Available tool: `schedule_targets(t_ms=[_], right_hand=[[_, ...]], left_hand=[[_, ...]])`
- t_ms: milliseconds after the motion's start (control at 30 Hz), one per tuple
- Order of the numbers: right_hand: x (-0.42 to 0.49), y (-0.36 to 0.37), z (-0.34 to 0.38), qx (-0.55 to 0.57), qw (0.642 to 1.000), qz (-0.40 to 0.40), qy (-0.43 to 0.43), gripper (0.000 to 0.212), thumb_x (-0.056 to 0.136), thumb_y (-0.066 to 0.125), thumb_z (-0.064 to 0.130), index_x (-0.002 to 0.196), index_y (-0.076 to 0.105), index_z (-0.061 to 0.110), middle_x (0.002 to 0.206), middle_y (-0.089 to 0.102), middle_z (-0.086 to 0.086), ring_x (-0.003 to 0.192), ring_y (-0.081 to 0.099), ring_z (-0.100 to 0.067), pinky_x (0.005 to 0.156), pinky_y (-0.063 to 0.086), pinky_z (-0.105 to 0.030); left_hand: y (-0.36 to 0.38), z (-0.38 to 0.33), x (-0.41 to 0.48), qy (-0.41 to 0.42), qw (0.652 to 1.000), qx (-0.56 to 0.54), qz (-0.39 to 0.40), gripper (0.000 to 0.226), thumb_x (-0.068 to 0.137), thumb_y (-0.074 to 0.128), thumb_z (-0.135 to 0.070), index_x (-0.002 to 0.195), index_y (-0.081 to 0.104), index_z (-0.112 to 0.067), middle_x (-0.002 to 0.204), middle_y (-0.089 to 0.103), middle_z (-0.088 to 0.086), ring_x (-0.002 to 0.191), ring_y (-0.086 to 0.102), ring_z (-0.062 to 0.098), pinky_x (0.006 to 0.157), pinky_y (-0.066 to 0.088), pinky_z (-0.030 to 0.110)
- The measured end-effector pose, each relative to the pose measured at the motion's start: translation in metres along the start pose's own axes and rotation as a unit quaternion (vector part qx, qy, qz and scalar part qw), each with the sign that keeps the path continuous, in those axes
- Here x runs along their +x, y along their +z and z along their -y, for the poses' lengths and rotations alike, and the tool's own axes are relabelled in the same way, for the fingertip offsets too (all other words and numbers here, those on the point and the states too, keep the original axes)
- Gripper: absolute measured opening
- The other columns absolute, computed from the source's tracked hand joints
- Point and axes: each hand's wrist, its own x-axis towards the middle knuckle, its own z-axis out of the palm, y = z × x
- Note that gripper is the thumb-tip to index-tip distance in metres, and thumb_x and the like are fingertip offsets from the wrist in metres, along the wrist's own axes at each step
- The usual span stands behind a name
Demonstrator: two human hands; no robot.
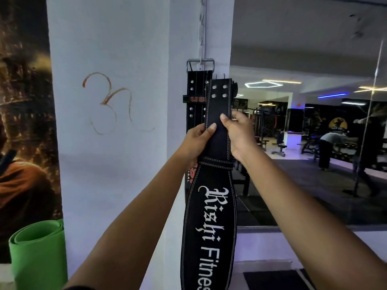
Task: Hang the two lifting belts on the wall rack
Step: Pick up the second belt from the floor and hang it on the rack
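A black lifting belt with white lettering (pixel 209 227) hangs upright in front of a white pillar, its riveted end up. My left hand (pixel 198 141) grips its left edge and my right hand (pixel 238 132) grips its right edge, just below the rivets. Behind it a second black belt (pixel 194 97) with a red label hangs by its metal buckle from a hook of the wall rack (pixel 202 38), a strip of hooks running up the pillar's corner. The lower part of that hung belt is hidden behind the one I hold.
A rolled green mat (pixel 37 254) stands at the lower left against a dark poster (pixel 23 122). To the right a large mirror (pixel 314 143) reflects gym benches and a bent-over person (pixel 328 147).
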Motion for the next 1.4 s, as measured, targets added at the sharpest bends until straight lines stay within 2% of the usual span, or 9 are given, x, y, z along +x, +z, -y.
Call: schedule_targets(t_ms=[133, 233, 333, 500, 600, 833, 1033, 1167, 1400], right_hand=[[-0.017, -0.026, -0.012, -0.091, 0.995, 0.032, -0.034, 0.030, 0.088, 0.061, 0.018, 0.116, 0.057, 0.009, 0.095, 0.062, -0.003, 0.083, 0.060, -0.011, 0.069, 0.052, -0.019], [-0.044, -0.042, -0.039, -0.107, 0.990, 0.088, -0.007, 0.024, 0.088, 0.059, 0.026, 0.110, 0.053, 0.021, 0.088, 0.058, 0.011, 0.096, 0.061, -0.014, 0.069, 0.046, -0.011], [-0.070, -0.050, -0.073, -0.069, 0.984, 0.155, 0.050, 0.027, 0.089, 0.059, 0.023, 0.115, 0.051, 0.026, 0.092, 0.058, 0.021, 0.092, 0.058, 0.001, 0.063, 0.044, 0.000], [-0.094, -0.073, -0.102, -0.082, 0.952, 0.248, 0.160, 0.032, 0.082, 0.067, 0.014, 0.111, 0.060, 0.022, 0.114, 0.069, 0.000, 0.105, 0.066, -0.012, 0.083, 0.054, -0.021], [-0.089, -0.085, -0.099, -0.039, 0.955, 0.227, 0.186, 0.032, 0.084, 0.063, 0.009, 0.116, 0.060, 0.010, 0.108, 0.072, -0.006, 0.095, 0.070, -0.015, 0.083, 0.057, -0.034], [-0.118, -0.095, -0.129, -0.011, 0.936, 0.251, 0.247, 0.028, 0.080, 0.066, 0.004, 0.104, 0.064, 0.016, 0.112, 0.071, -0.010, 0.101, 0.069, -0.020, 0.088, 0.056, -0.037], [-0.094, -0.082, -0.107, 0.061, 0.962, 0.194, 0.182, 0.026, 0.074, 0.068, 0.017, 0.099, 0.068, 0.015, 0.098, 0.075, -0.005, 0.094, 0.069, -0.022, 0.090, 0.055, -0.038], [-0.113, -0.092, -0.123, -0.039, 0.951, 0.221, 0.212, 0.025, 0.074, 0.073, 0.007, 0.095, 0.069, 0.020, 0.097, 0.076, -0.001, 0.096, 0.071, -0.017, 0.086, 0.056, -0.030], [-0.114, -0.083, -0.112, -0.040, 0.952, 0.215, 0.215, 0.032, 0.073, 0.068, 0.036, 0.102, 0.064, 0.023, 0.116, 0.069, -0.004, 0.108, 0.064, -0.016, 0.101, 0.046, -0.037]], left_hand=[[0.004, -0.003, 0.006, 0.025, 1.000, -0.008, 0.001, 0.014, 0.096, 0.049, -0.021, 0.097, 0.061, -0.014, 0.091, 0.067, 0.007, 0.078, 0.067, 0.017, 0.071, 0.060, 0.030], [0.005, -0.012, 0.012, 0.033, 0.999, -0.020, -0.036, 0.015, 0.096, 0.049, -0.020, 0.090, 0.061, -0.013, 0.084, 0.067, 0.005, 0.071, 0.066, 0.014, 0.065, 0.060, 0.026], [0.002, -0.015, 0.013, 0.023, 0.998, -0.018, -0.053, 0.016, 0.096, 0.050, -0.021, 0.086, 0.062, -0.014, 0.079, 0.068, 0.003, 0.063, 0.068, 0.009, 0.058, 0.059, 0.025], [-0.004, -0.007, 0.011, 0.004, 0.999, -0.012, -0.049, 0.015, 0.095, 0.052, -0.023, 0.091, 0.064, -0.016, 0.085, 0.069, 0.004, 0.073, 0.068, 0.015, 0.068, 0.061, 0.031], [-0.002, -0.008, 0.011, 0.000, 0.999, -0.017, -0.050, 0.015, 0.095, 0.052, -0.024, 0.090, 0.063, -0.015, 0.085, 0.069, 0.004, 0.071, 0.069, 0.015, 0.069, 0.061, 0.033], [0.000, -0.015, 0.011, 0.002, 0.998, -0.024, -0.052, 0.017, 0.095, 0.052, -0.024, 0.088, 0.064, -0.016, 0.068, 0.074, -0.004, 0.062, 0.071, 0.011, 0.058, 0.060, 0.029], [0.009, -0.022, 0.012, 0.003, 0.998, -0.033, -0.051, 0.016, 0.095, 0.053, -0.025, 0.088, 0.064, -0.016, 0.069, 0.073, -0.002, 0.061, 0.071, 0.012, 0.056, 0.060, 0.030], [0.009, -0.023, 0.009, 0.009, 0.998, -0.033, -0.049, 0.016, 0.095, 0.052, -0.024, 0.088, 0.064, -0.015, 0.066, 0.073, -0.003, 0.060, 0.071, 0.011, 0.056, 0.060, 0.029], [0.001, -0.012, 0.007, 0.013, 0.998, -0.032, -0.056, 0.014, 0.095, 0.052, -0.021, 0.092, 0.064, -0.015, 0.067, 0.074, -0.005, 0.062, 0.071, 0.010, 0.056, 0.059, 0.028]])
